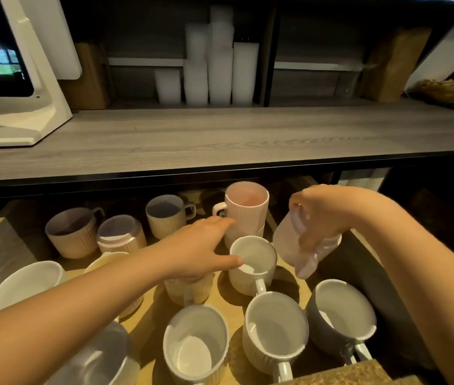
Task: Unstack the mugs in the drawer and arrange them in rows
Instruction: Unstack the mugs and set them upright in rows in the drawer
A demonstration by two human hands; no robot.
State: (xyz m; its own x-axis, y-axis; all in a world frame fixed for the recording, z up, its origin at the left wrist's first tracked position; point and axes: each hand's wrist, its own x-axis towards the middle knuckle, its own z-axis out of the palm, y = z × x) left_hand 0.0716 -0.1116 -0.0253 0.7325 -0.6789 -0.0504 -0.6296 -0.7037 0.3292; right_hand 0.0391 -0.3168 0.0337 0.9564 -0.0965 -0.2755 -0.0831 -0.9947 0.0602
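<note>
An open wooden drawer (300, 282) holds several ribbed mugs. At the back stands a pink mug (248, 215) stacked on another mug. My right hand (323, 215) grips a pale lilac mug (292, 243), tilted and lifted above the drawer's right side. My left hand (200, 245) reaches over the middle with fingers spread; its thumb touches the rim of a white mug (253, 262), and the palm hovers over a cream mug (189, 290). In the front row sit a white mug (195, 345), another white mug (275, 332) and a grey mug (342, 318) that looks stacked on another.
More mugs stand at the back left (73, 232) (121, 234) (167, 215) and front left (28, 282). A grey countertop (220, 137) overhangs the drawer's back. A white screen stand (17, 107) and stacked white cups (220, 65) sit above.
</note>
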